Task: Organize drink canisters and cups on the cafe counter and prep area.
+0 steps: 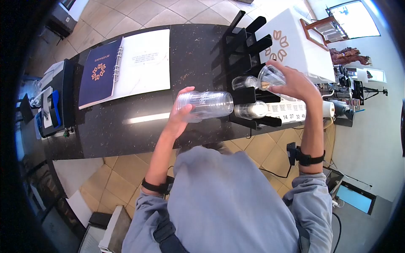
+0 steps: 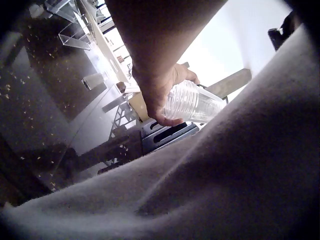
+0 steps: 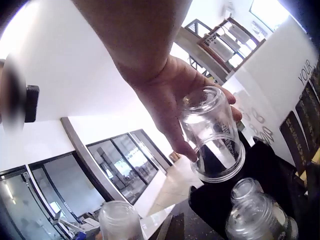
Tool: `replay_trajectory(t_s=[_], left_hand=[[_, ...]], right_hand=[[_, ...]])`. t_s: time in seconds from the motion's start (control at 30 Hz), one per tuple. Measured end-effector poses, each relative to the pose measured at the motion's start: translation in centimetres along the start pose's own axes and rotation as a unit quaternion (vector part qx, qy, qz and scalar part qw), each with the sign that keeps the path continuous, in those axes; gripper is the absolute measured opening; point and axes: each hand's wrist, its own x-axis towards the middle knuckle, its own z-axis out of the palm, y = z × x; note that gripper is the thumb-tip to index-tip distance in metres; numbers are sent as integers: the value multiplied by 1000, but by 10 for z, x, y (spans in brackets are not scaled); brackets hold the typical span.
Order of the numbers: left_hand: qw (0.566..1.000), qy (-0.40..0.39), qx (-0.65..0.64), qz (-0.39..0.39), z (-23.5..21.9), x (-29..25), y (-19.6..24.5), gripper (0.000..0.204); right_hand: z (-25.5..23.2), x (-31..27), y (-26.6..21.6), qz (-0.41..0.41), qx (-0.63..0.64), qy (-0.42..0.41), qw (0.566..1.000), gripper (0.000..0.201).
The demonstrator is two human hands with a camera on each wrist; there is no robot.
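Observation:
In the head view the left hand [image 1: 180, 116] grips a nested stack of clear plastic cups [image 1: 209, 104], lying sideways in the image above the dark counter. The left wrist view also shows this hand [image 2: 162, 95] curled round the ribbed stack [image 2: 192, 102]. My right hand [image 1: 295, 82] holds a clear cup [image 1: 271, 77] over the black rack [image 1: 244, 96]. Seen from the right wrist, thumb and fingers of the hand [image 3: 175, 95] pinch that cup [image 3: 212, 135], its wide rim downward. Other clear cups [image 3: 260, 217] stand in the rack just below it.
An open menu binder [image 1: 145, 63] lies on the dark counter [image 1: 194, 50]. A white box with a flower logo [image 1: 295, 46] stands beyond the rack, and a numbered white sheet [image 1: 289, 111] is close to the right forearm. At the far left is a black device [image 1: 63, 99].

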Motion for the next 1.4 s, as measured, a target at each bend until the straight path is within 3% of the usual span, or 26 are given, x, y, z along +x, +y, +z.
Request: replay_trajectory(t_s=[0.1,0.17,0.2,0.3,0.43,0.5,0.57,0.63,0.7,0.73,0.8,1.03,1.13,1.2,1.3,1.37,1.4], left_hand=[[1000,1,20,5,-4,3,7,85],[999,-5,-32,1,17,1,-22,86],[1000,5,1,2,2,-5,-3,86],[1000,9,4,2,8,-4,-13,86],[1000,-8,-19,2,19,-5,-7,78],[1000,-16,-15,1,21,-3,-7,78],[999,-29,14,-8,24,3,-9,78],[999,-40,24,-15,33,8,-10,80],[993,-80,83,-37,37,17,-11,82],[993,-82,76,-38,45,17,-14,82],[982,-117,145,-32,54,23,-8,83],[976,-136,170,-29,59,27,-16,92],[977,-124,171,-10,51,25,-12,81],[989,-76,125,3,38,25,-12,79],[991,-19,130,27,20,22,-5,78],[990,-5,136,44,7,21,-1,74],[993,21,105,48,3,19,0,73]], right_hand=[[14,23,-4,-2,-54,5,999,79],[7,17,-6,36,-120,-78,989,78],[22,33,-16,24,-86,-66,994,77],[42,52,-10,-11,-119,-79,990,67],[42,17,-16,-12,-27,3,1000,52],[28,-20,-35,-92,15,112,989,45],[20,-36,-53,-141,65,118,981,43],[38,-47,-71,-250,149,110,950,50],[47,-59,-95,-217,111,0,970,67],[53,-59,-87,-238,116,8,964,78],[54,-61,-86,-207,113,-4,972,79],[55,-72,-80,-142,109,-27,984,82],[44,-82,-76,-126,97,-33,987,83],[20,-95,-68,-125,90,-45,987,84],[-8,-113,-42,-90,167,-28,981,85],[-13,-104,-25,-72,148,120,979,81],[-15,-96,-25,-72,148,121,979,81]])
